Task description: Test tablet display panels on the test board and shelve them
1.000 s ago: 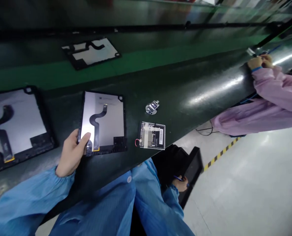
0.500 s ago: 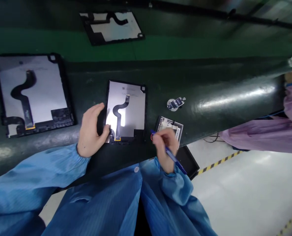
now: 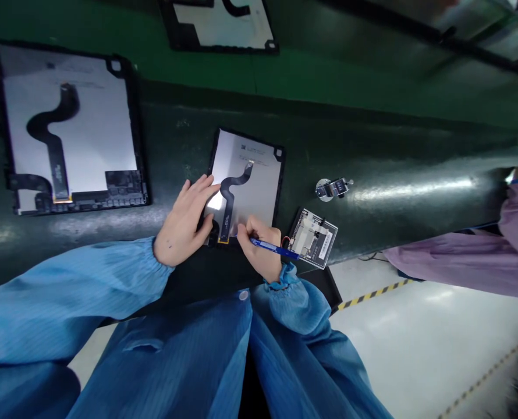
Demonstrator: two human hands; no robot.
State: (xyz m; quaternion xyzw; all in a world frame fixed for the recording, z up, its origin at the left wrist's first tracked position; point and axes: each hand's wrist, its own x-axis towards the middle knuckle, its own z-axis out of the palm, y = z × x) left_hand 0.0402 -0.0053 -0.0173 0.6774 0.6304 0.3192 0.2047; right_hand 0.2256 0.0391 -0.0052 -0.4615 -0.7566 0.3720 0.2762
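Head view — I saw the right hand (image 3: 261,247) grip a blue pen (image 3: 274,248) over the flex cable (image 3: 227,201), left hand (image 3: 183,221) splayed on the panel (image 3: 250,174) — a slipping pen risked scratches.

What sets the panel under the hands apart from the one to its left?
The near panel has the left hand and right hand on it; the left panel has none. The left panel looks larger than the near panel. Both have black frames, silvery faces, winding black ribbon cables.
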